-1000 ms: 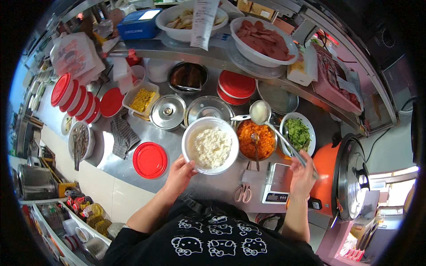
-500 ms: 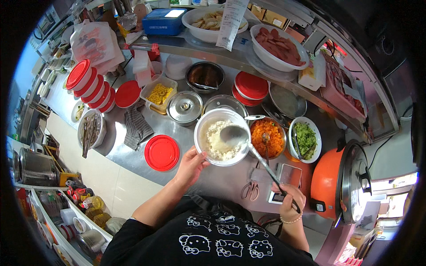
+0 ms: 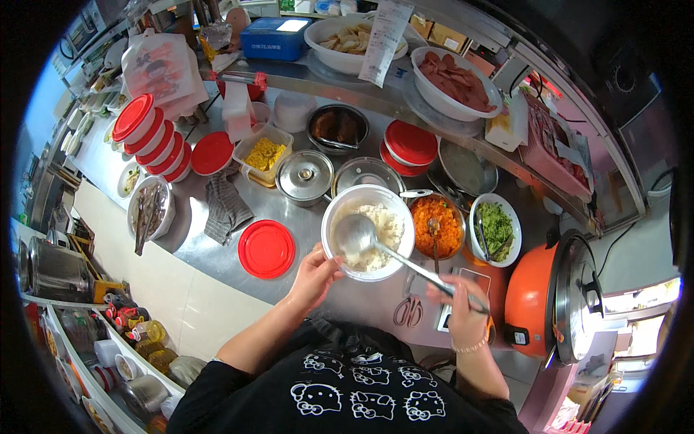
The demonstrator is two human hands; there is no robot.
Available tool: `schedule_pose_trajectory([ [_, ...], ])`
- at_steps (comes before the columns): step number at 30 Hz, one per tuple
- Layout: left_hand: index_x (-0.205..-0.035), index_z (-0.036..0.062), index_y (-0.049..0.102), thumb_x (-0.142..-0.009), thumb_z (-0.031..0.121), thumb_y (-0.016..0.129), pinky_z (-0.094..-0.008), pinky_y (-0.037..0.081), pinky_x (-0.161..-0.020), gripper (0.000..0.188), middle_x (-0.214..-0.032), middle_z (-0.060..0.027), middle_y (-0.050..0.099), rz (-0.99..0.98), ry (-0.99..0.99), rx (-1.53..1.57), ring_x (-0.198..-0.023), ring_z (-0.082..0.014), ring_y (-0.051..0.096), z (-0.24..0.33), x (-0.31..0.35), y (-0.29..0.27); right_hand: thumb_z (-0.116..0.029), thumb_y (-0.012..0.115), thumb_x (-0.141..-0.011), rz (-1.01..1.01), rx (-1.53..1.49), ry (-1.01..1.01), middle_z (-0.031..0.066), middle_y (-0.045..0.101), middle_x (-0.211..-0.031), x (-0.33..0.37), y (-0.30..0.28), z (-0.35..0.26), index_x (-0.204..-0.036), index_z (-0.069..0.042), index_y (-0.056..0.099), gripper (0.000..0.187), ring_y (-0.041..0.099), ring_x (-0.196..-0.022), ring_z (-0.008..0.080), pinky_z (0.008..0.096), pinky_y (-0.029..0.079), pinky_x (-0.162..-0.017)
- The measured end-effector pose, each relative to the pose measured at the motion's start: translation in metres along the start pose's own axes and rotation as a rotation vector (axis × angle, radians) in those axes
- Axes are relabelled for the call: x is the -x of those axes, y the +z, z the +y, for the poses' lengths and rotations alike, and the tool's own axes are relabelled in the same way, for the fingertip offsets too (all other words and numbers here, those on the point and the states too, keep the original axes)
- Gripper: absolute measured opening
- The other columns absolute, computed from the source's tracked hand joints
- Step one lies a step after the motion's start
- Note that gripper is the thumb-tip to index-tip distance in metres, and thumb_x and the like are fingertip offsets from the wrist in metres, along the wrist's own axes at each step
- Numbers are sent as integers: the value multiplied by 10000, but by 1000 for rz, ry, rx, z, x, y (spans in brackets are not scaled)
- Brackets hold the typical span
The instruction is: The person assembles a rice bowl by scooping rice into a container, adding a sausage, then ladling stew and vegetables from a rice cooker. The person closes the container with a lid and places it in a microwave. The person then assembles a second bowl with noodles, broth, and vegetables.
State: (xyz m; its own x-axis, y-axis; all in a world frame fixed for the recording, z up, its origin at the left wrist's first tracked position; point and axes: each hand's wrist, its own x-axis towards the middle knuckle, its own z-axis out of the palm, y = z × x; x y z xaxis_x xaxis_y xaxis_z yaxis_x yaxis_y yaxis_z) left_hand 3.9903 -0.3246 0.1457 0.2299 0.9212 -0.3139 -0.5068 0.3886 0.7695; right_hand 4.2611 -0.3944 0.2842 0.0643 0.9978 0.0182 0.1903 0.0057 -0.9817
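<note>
A round white plastic bowl (image 3: pixel 334 254) with cooked rice (image 3: pixel 387 224) in it is gripped at its near left rim by my left hand (image 3: pixel 316 275), thumb over the edge. My right hand (image 3: pixel 466 304) is closed around the dark handle of a metal ladle (image 3: pixel 356 234). The ladle's head rests inside the bowl against the rice, toward the left side, and its handle slants down to the right. Under my right hand a small white scale (image 3: pixel 444 318) is partly covered. Scissors with dark handles (image 3: pixel 408 312) lie between the bowl and the scale.
A red lid (image 3: pixel 266 249) lies left of the bowl. Beyond are a lidded steel pot (image 3: pixel 304 176), corn (image 3: pixel 263 154), diced carrot (image 3: pixel 437 226) and shredded greens (image 3: pixel 496 228). An orange cooker (image 3: pixel 531 296) stands right. Stacked red-lidded tubs (image 3: pixel 155 141) stand left. A shelf (image 3: pixel 325 87) crosses above.
The ladle's head has moved left inside the bowl, and my right hand has shifted up and left. The bowl sits slightly lower and farther right in view.
</note>
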Motion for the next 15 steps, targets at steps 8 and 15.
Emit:
schedule_pose_trajectory([
  [8,-1114,57,583,-938,102,568,-291,532,-733,182,-1065,-36,644,7,75,84,-916,-136,631,2,3,3,-146,430,-1016,41,-109,6,181,695,-895,-8,-3,-8,-1034,100,614,307,708,-774,238,351,599,-717],
  [15,-1147,43,572,-949,103,557,-274,527,-730,207,-1049,-33,638,-6,-34,166,-899,-125,623,0,4,5,-142,396,-1025,217,46,-39,185,694,-938,-21,-5,-19,-1027,86,621,321,698,-784,219,325,592,-715],
])
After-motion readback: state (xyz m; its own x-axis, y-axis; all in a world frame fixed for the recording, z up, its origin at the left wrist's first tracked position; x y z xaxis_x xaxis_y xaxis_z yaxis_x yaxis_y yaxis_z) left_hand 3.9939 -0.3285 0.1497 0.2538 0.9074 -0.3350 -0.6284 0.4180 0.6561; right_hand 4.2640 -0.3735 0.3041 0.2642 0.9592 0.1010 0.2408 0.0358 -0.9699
